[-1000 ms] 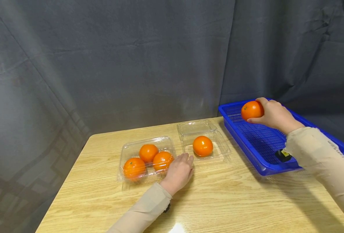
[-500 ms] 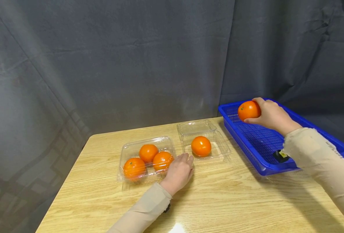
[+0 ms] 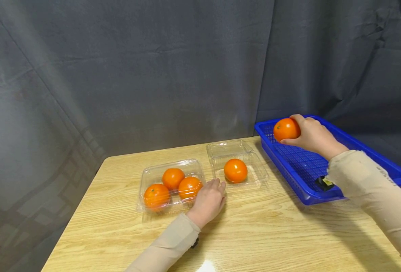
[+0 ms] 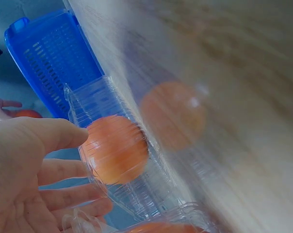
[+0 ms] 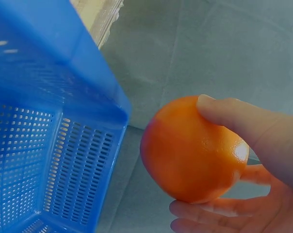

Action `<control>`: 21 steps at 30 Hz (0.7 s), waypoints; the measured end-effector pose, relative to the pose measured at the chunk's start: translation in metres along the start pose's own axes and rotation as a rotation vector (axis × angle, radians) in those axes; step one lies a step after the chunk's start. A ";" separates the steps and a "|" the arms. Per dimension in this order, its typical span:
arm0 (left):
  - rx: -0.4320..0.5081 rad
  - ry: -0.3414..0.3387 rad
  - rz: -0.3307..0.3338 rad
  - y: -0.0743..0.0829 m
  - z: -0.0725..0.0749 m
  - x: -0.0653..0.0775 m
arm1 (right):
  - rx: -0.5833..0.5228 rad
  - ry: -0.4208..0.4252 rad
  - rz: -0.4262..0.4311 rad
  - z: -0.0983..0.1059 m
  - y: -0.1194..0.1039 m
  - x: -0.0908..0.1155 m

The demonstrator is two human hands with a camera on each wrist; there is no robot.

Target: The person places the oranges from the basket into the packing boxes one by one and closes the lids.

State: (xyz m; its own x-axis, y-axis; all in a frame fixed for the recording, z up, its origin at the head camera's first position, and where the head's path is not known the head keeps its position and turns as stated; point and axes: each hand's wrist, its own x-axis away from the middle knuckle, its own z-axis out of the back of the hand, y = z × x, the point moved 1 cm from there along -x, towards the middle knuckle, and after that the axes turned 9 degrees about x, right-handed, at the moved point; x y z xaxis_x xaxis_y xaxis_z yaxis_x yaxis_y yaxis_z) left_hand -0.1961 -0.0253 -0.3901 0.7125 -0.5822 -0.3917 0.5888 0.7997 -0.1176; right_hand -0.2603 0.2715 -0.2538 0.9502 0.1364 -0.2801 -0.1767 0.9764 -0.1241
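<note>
My right hand (image 3: 314, 136) grips an orange (image 3: 287, 129) over the far left part of the blue basket (image 3: 282, 172). In the right wrist view the thumb lies on one side of the orange (image 5: 192, 150) and the fingers on the other. My left hand (image 3: 208, 200) is at the right front corner of a clear plastic clamshell box (image 3: 145, 174) with three oranges inside, its fingers extended. Just beyond those fingers, a second clear box (image 3: 257, 170) lies with its lid (image 3: 228, 148) laid back and one orange (image 3: 235, 170) in it.
The blue basket stands at the right, beside the second box. Wood-grain table (image 3: 255, 234) spreads in front of both boxes. A dark grey curtain (image 3: 173, 75) hangs behind the table.
My right hand has moved a little to the left with its orange. The orange in the second box has rocked slightly. My left hand has stayed in place.
</note>
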 end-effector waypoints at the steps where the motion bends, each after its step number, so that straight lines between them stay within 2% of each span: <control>1: -0.002 0.001 -0.001 0.000 0.000 0.000 | 0.002 0.005 0.002 0.000 -0.001 0.000; 11: -0.013 0.008 -0.003 0.000 -0.001 0.000 | 0.002 0.023 0.018 0.000 -0.008 0.002; 21: -0.006 0.034 -0.008 0.000 -0.002 0.000 | -0.010 -0.001 0.017 -0.001 -0.015 0.003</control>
State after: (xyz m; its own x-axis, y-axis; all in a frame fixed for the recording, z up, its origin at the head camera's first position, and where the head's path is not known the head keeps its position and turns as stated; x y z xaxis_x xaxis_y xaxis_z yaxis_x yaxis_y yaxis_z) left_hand -0.1972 -0.0245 -0.3921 0.6943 -0.5832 -0.4218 0.5921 0.7960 -0.1261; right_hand -0.2554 0.2574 -0.2534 0.9472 0.1532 -0.2815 -0.1954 0.9723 -0.1284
